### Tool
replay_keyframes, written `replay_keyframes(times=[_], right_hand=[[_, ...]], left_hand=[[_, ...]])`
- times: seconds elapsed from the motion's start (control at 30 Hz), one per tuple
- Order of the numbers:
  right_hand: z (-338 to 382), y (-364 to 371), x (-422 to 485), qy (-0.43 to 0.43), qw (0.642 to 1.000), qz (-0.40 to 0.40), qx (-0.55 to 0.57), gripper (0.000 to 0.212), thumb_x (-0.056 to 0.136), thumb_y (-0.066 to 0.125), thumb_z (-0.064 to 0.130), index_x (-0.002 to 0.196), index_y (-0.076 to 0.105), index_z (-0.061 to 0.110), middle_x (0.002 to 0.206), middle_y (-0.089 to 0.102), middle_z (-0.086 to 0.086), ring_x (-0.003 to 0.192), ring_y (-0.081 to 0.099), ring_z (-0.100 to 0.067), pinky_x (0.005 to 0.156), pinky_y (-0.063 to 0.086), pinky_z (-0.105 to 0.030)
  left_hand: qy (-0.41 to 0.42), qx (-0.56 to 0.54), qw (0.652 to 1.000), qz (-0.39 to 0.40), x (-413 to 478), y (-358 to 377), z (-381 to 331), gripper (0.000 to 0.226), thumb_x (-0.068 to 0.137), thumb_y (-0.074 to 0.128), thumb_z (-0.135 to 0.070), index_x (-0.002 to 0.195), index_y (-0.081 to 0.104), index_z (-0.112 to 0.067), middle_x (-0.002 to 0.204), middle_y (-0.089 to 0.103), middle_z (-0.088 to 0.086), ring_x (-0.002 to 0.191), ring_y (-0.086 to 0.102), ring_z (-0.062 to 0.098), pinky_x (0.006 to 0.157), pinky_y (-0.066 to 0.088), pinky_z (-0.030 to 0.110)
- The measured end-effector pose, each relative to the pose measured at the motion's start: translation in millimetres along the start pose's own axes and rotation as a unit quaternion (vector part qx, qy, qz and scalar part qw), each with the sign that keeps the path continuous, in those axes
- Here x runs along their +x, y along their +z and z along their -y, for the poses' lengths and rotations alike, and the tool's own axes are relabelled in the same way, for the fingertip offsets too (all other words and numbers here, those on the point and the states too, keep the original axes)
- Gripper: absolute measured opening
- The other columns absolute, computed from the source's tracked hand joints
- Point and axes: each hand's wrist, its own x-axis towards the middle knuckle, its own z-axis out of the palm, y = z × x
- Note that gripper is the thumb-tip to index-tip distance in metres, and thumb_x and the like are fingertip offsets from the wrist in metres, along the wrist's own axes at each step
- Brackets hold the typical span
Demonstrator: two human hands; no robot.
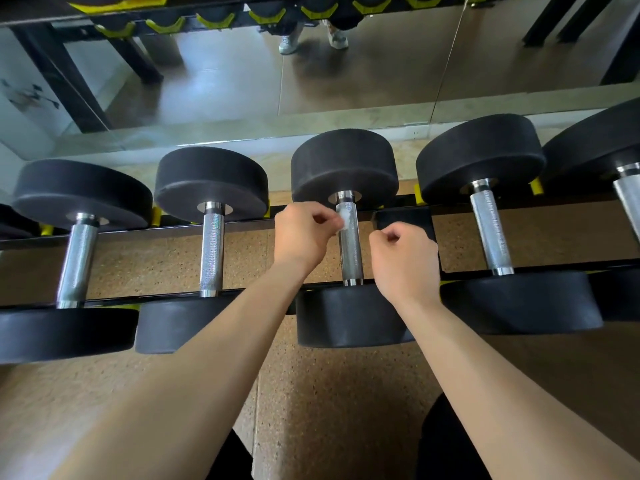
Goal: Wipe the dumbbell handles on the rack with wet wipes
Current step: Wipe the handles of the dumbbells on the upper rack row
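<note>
Several black dumbbells with knurled steel handles lie across a black rack (pixel 242 225). My left hand (pixel 303 233) pinches a small white wet wipe (pixel 346 220) against the upper end of the middle dumbbell's handle (pixel 350 252). Just right of that handle, my right hand (pixel 403 261) is curled into a loose fist, apart from the metal, and nothing shows in it. Neighbouring handles stand to the left (pixel 212 251) and to the right (pixel 490 230).
A wall mirror (pixel 311 74) runs behind the rack and reflects the floor, a person's shoes and the yellow cradles. Speckled brown flooring (pixel 329 393) lies below the rack. Yellow saddles (pixel 535 186) sit under the dumbbell heads. My dark trousers show at the bottom edge.
</note>
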Motion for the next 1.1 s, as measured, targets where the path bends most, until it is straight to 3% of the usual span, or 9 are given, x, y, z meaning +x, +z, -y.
replay_keyframes(times=[0.27, 0.4, 0.47, 0.6, 0.7, 0.9, 1.0, 1.1], right_hand=[[-2, -1, 0, 0.008, 0.999, -0.007, 0.034, 0.020, 0.097, 0.055, 0.027, 0.086, 0.070, 0.021, 0.077, 0.067, 0.007, 0.070, 0.063, -0.008, 0.057, 0.043, -0.019], [-3, -2, -1, 0.001, 0.999, -0.007, 0.038, 0.018, 0.097, 0.057, 0.025, 0.087, 0.070, 0.021, 0.077, 0.067, 0.008, 0.070, 0.063, -0.006, 0.058, 0.041, -0.016], [-3, -2, 0, -0.003, 0.999, -0.009, 0.038, 0.018, 0.097, 0.057, 0.025, 0.087, 0.071, 0.020, 0.077, 0.067, 0.008, 0.070, 0.062, -0.006, 0.057, 0.040, -0.015], [-3, -2, 0, -0.002, 0.999, -0.009, 0.040, 0.019, 0.097, 0.056, 0.025, 0.085, 0.071, 0.020, 0.076, 0.067, 0.007, 0.070, 0.062, -0.006, 0.057, 0.040, -0.018], [-5, -1, -2, -0.001, 0.999, -0.012, 0.035, 0.019, 0.096, 0.056, 0.026, 0.087, 0.071, 0.022, 0.077, 0.067, 0.008, 0.071, 0.062, -0.007, 0.057, 0.043, -0.021], [-7, 0, 1, -0.013, 0.999, -0.011, 0.030, 0.018, 0.097, 0.057, 0.027, 0.088, 0.072, 0.021, 0.081, 0.069, 0.006, 0.073, 0.063, -0.007, 0.057, 0.041, -0.019], [-7, -2, 3, -0.026, 0.999, 0.012, 0.018, 0.016, 0.096, 0.058, 0.024, 0.090, 0.072, 0.021, 0.085, 0.069, 0.006, 0.075, 0.061, -0.005, 0.057, 0.038, -0.017], [-5, -6, 9, -0.055, 0.992, 0.111, 0.011, 0.010, 0.094, 0.063, 0.023, 0.099, 0.072, 0.025, 0.093, 0.069, 0.011, 0.080, 0.061, 0.001, 0.056, 0.039, -0.006]], left_hand=[[0.026, 0.050, 0.991, 0.125, -23, -13, 16, 0.013, 0.079, 0.086, -0.030, 0.071, 0.078, -0.023, 0.069, 0.073, -0.010, 0.070, 0.069, 0.004, 0.073, 0.056, 0.026], [0.035, 0.017, 0.999, 0.026, -5, -7, 3, 0.014, 0.082, 0.082, -0.021, 0.071, 0.076, -0.027, 0.068, 0.070, -0.015, 0.069, 0.065, -0.001, 0.068, 0.050, 0.017], [0.038, 0.029, 0.998, 0.026, -1, -4, 0, 0.012, 0.082, 0.083, -0.023, 0.073, 0.076, -0.028, 0.070, 0.069, -0.017, 0.072, 0.065, -0.001, 0.070, 0.050, 0.016], [0.036, 0.075, 0.989, 0.120, -19, -12, 7, 0.016, 0.078, 0.087, -0.027, 0.067, 0.075, -0.028, 0.066, 0.071, -0.011, 0.066, 0.066, -0.001, 0.066, 0.049, 0.011], [0.035, 0.092, 0.978, 0.185, -24, -18, 8, 0.009, 0.077, 0.088, -0.026, 0.073, 0.080, -0.023, 0.071, 0.074, -0.010, 0.068, 0.068, 0.000, 0.071, 0.054, 0.019], [0.022, 0.030, 0.995, 0.091, -12, -12, 6, 0.010, 0.078, 0.087, -0.019, 0.074, 0.078, -0.020, 0.071, 0.073, -0.010, 0.067, 0.068, 0.000, 0.072, 0.056, 0.021], [0.025, 0.047, 0.984, 0.169, -21, -15, 12, 0.013, 0.075, 0.090, -0.021, 0.068, 0.078, -0.023, 0.071, 0.074, -0.006, 0.067, 0.069, 0.006, 0.075, 0.058, 0.028], [0.030, 0.026, 0.984, 0.172, -27, -21, 12, 0.008, 0.076, 0.088, -0.021, 0.073, 0.081, -0.022, 0.075, 0.076, -0.006, 0.073, 0.071, 0.010, 0.080, 0.059, 0.034]])
